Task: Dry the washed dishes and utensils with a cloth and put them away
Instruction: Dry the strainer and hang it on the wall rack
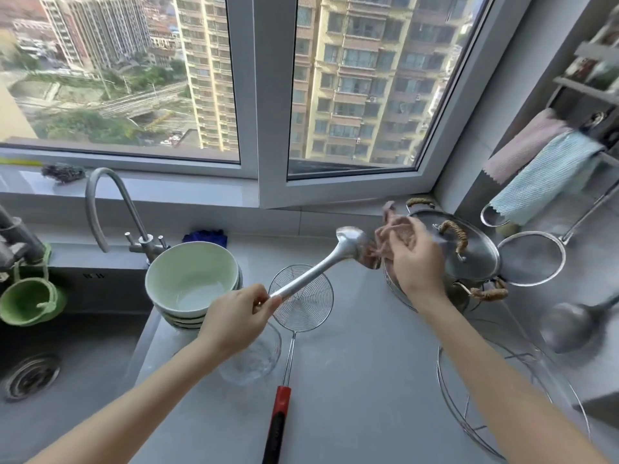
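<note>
Two bare forearms reach in from the lower edge over a grey table (361, 363). Left hand (234, 316) — its grip is clamped round the handle end of a long metal spoon (315, 267), which is held in the air and slants up to the right above a wire skimmer (301, 303); the skimmer lies flat on the table, red handle toward the viewer. Right hand (415, 259) — its grip is closed on a bunched pinkish cloth (388, 229), which meets the spoon's bowl. Just behind this hand stands a steel pot lid (469, 259) with rope-wound handles. Left of the skimmer, a stack of pale green bowls (191, 272) sits at the edge of the sink (67, 346), and a clear glass bowl (251, 360) is partly hidden under the left wrist. A round wire rack (469, 413) lies at lower right. On the right wall hang a fine-mesh strainer (532, 259), a ladle (569, 326) and two towels (542, 175).
</note>
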The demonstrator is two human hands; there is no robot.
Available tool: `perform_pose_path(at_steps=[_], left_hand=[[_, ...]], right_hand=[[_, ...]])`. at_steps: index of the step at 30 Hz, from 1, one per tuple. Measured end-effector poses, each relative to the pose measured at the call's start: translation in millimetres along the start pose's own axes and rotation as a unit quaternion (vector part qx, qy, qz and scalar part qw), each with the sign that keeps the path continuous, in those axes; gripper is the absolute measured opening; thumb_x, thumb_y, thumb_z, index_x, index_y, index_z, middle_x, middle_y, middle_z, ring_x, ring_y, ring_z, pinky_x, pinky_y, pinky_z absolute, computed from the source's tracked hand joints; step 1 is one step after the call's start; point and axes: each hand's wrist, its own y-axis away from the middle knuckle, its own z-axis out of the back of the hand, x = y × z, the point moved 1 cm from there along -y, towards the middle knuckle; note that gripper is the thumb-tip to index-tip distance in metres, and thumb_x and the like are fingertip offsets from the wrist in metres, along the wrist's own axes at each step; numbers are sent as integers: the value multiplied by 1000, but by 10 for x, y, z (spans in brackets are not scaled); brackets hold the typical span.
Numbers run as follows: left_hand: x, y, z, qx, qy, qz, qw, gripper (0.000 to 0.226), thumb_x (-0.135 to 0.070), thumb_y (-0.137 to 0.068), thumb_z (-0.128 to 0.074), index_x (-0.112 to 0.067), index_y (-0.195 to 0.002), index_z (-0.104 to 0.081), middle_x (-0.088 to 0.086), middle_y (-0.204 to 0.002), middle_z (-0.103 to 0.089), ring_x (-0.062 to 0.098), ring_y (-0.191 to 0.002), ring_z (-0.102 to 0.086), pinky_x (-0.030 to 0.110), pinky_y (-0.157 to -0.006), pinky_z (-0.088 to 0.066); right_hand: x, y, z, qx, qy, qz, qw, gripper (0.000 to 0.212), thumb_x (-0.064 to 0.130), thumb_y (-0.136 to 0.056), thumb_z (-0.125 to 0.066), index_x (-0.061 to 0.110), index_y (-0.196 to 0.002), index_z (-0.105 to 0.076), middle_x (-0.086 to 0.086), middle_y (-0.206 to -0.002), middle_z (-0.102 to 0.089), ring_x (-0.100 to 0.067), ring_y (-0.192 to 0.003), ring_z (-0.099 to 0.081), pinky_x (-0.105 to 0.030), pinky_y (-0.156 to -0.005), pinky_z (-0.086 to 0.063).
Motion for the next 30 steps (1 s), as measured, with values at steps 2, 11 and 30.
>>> perform_pose_path(at_steps=[2,11,30], left_hand=[[-8,-3,4,15,24,-21,999,35,-42,-92,-53,-34,-62,-38,-9,-53,-45,16,-59,-45,30,-54,-29],[91,60,120,-64,11,-113,991,28,-36,-81,-55,-12,-68,-59,-8,-46,-40,24,-46,-48,30,-46,-34],[-105,-124,-132,77,342,26,936,38,-8,-94,-54,-16,-59,-42,-6,-43,-37,6,-35,-30,17,-37,-23]], right_hand=[[0,14,-17,21,96,39,994,42,42,-90,-50,17,-122,-61,-8,-130,-59,-26,-126,-49,-51,-107,-34],[149,-232,-229,142,356,166,909,53,76,-70,-42,47,-109,-64,4,-113,-62,-25,-107,-55,-37,-84,-44],[20,-100,-333,163,-700,-402,567,21,19,-67,-67,2,-70,-55,-4,-54,-38,2,-50,-20,-8,-26,-22]])
